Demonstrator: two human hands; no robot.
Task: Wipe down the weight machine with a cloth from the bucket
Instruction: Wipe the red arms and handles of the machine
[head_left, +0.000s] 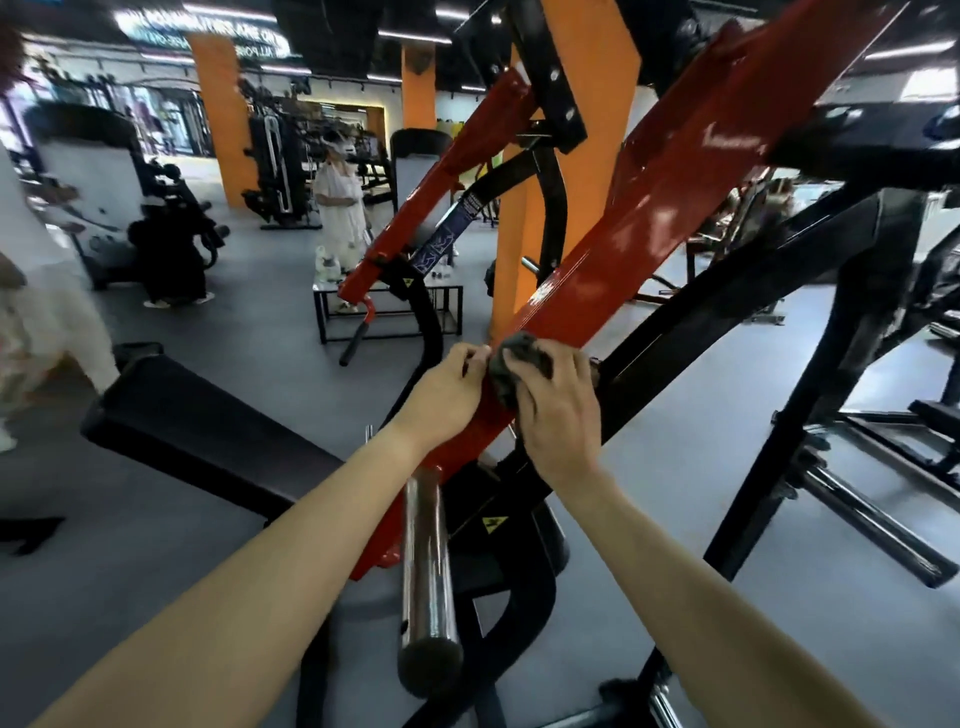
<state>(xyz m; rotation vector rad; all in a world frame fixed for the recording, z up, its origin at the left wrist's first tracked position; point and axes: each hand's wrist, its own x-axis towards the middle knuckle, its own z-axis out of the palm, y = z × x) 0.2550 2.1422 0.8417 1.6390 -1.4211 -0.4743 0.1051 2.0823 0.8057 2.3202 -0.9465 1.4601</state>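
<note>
2 hands on red lever arm (649, 244): L hand (447, 384) grips edge, R hand (556, 410) clutches cloth (511, 358). Soft, limp; I'd keep it wadded.

I had one view only, from the wide-angle camera worn on the person's head. It looked forward and down along both forearms, so the left hand (449, 387) and right hand (558, 410) sat close to the lens, with the cloth (514, 364) near mid-frame. The weight machine (852, 270) stood very near, and its red beam (571, 291) ran diagonally from lower centre to upper right. Beyond it the camera faced out across the gym floor (249, 322), where the edges curved and blurred.
</note>
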